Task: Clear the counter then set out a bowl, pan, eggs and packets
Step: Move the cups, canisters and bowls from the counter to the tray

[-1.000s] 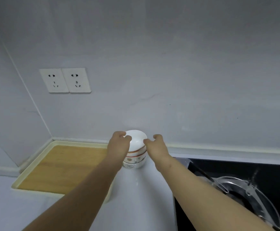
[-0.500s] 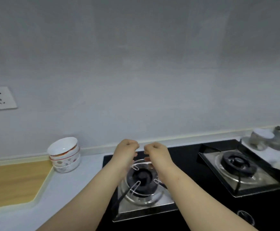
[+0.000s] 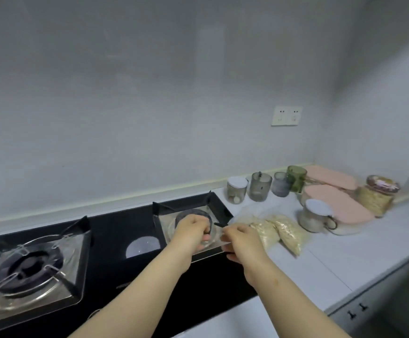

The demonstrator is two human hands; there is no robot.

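A white kitchen counter [image 3: 325, 262] seen from above. Two bare forearms reach forward from 6 o'clock, the hands near each other but apart over the right burner [image 3: 186, 212] of a black gas hob [image 3: 115, 230]. The left hand [image 3: 191, 231] is curled into a loose fist, with nothing seen in it. The right hand [image 3: 243, 241] shows its back, fingers tucked under; its grip cannot be told. Two clear packets [image 3: 282, 231] of pale grain lie on the counter just beside it at 3 o'clock. Glass jars [image 3: 260, 190] stand at 1 o'clock.
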